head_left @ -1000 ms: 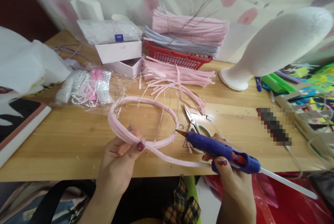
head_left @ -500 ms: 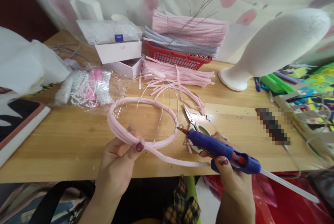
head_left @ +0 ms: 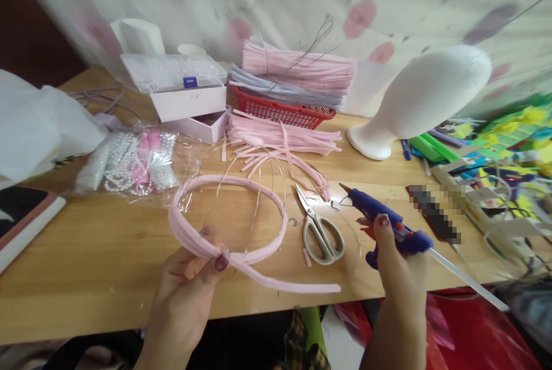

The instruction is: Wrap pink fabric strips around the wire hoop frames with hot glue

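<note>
My left hand (head_left: pixel 190 269) pinches a pink pipe-cleaner-wrapped headband hoop (head_left: pixel 224 226) at its near side, where a loose pink strand trails to the right. Thin wires stick up inside the hoop. My right hand (head_left: pixel 388 255) grips a blue hot glue gun (head_left: pixel 388 218), nozzle pointing up and left, a clear glue stick trailing behind it. The gun is lifted to the right of grey-handled scissors (head_left: pixel 317 229) lying on the wooden table (head_left: pixel 86 255).
Loose pink strips (head_left: pixel 280 140) lie behind the hoop, in front of a red basket (head_left: pixel 280 110) stacked with pink and lilac bundles. A bagged bead string (head_left: pixel 129 160), pink boxes (head_left: pixel 190 106) and a white foam head (head_left: pixel 422 97) stand around. Coloured clutter fills the right edge.
My right hand has carried the glue gun away from the hoop's right end, to the right and farther back, past the scissors. The view shifted slightly. My left hand keeps its pinch.
</note>
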Available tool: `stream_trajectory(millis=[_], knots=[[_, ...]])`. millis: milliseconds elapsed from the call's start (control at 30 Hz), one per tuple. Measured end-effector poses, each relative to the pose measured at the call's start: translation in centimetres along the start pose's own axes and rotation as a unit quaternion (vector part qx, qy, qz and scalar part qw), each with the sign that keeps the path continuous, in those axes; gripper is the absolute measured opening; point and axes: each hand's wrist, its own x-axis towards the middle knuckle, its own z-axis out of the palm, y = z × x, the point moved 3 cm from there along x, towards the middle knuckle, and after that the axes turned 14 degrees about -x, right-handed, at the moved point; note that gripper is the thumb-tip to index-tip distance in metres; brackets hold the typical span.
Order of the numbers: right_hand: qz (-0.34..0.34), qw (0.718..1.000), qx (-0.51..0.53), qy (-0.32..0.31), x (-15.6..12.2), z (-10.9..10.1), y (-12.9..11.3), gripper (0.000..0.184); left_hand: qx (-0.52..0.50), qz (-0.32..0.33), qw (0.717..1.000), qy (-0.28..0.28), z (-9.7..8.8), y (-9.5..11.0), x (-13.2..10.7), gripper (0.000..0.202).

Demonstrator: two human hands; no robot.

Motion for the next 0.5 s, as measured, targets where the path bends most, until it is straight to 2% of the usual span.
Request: stream_trajectory(millis=[133, 233, 300, 400, 433, 500], knots=[[-0.059, 0.998, -0.025, 0.003, 4.5, 0.4, 1.1, 0.045, -0.001, 0.008, 1.000, -0.015, 1.1, 0.0, -0.8, 0.024], [-0.067, 0.997, -0.038, -0.009, 5.7, 0.9, 1.8, 0.043, 0.004, 0.010, 1.000, 0.005, 1.9, 0.1, -1.5, 0.026], [-0.059, 0.997, -0.054, -0.016, 5.4, 0.5, 2.4, 0.045, 0.005, 0.006, 1.000, 0.004, 2.2, 0.1, -1.6, 0.028], [-0.032, 0.995, -0.092, -0.038, 3.6, -1.9, 4.1, 0.046, 0.005, -0.005, 1.000, -0.015, 2.1, 0.0, -1.2, 0.030], [-0.020, 0.991, -0.118, -0.054, 2.8, -3.1, 4.8, 0.044, 0.006, -0.014, 1.000, -0.026, 2.0, -0.1, -1.0, 0.029], [-0.020, 0.975, -0.181, -0.129, 1.1, -5.3, 6.0, 0.043, 0.006, -0.034, 0.998, -0.051, 2.0, -0.2, -0.6, 0.026]])
